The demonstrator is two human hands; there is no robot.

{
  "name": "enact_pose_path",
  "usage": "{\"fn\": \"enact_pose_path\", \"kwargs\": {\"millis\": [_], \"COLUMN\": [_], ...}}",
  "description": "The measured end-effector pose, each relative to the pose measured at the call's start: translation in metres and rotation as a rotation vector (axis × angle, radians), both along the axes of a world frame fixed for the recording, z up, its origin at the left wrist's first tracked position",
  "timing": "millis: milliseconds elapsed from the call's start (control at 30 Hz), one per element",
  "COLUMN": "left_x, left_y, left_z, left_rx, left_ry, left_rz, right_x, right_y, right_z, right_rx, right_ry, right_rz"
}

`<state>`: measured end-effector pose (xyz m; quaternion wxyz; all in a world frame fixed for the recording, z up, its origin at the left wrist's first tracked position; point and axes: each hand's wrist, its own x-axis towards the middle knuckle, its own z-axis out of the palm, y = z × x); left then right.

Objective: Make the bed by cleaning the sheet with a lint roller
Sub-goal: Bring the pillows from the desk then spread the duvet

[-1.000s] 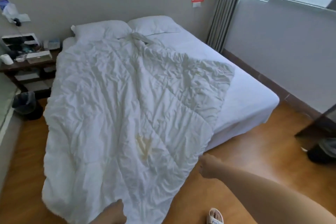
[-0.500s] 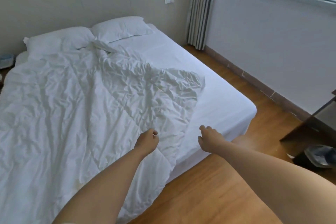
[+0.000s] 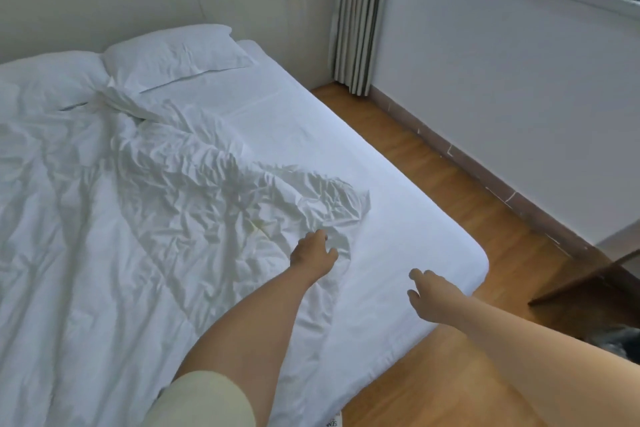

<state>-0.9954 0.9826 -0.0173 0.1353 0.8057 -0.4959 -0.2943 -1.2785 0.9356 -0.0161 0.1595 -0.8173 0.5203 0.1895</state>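
Observation:
A wrinkled white duvet [image 3: 138,211] covers the left part of the bed, leaving the white fitted sheet [image 3: 346,156] bare on the right side. My left hand [image 3: 311,255] reaches over the duvet's right edge with fingers curled down onto the fabric; whether it grips the cloth is unclear. My right hand [image 3: 429,298] hovers open above the bare sheet near the foot corner, holding nothing. Two white pillows [image 3: 173,55] lie at the head. No lint roller is in view.
Wooden floor [image 3: 433,163] runs along the bed's right side to a white wall with a brown skirting. A grey curtain [image 3: 356,14] hangs in the corner under a window. A dark wooden piece of furniture [image 3: 588,284] stands at the right edge.
My view has swung right and closer to the bed. Both hands have moved forward, the left from the duvet's lower edge onto its right edge, the right out over the bare sheet.

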Motion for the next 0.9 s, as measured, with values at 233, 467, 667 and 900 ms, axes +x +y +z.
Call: {"fn": "enact_pose_path", "kwargs": {"millis": [233,467,667,900], "left_x": [-0.009,-0.024,-0.032,-0.076], "left_y": [-0.146,-0.286,-0.336,-0.304], "left_z": [-0.003,-0.053,-0.132,-0.077], "left_rx": [-0.042,0.100,0.658,0.212], "left_ry": [-0.131,-0.281,-0.472,-0.134], "left_rz": [-0.073,-0.083,0.070,0.663], "right_x": [0.001,0.005,0.001,-0.039], "right_y": [-0.122,-0.278,-0.441,-0.497], "right_z": [-0.018,-0.049,-0.110,-0.119], "right_rx": [0.130,0.108,0.033,0.203], "right_ry": [0.038,0.062,0.100,0.079], "right_rz": [0.069,0.331,0.623,0.738]}}
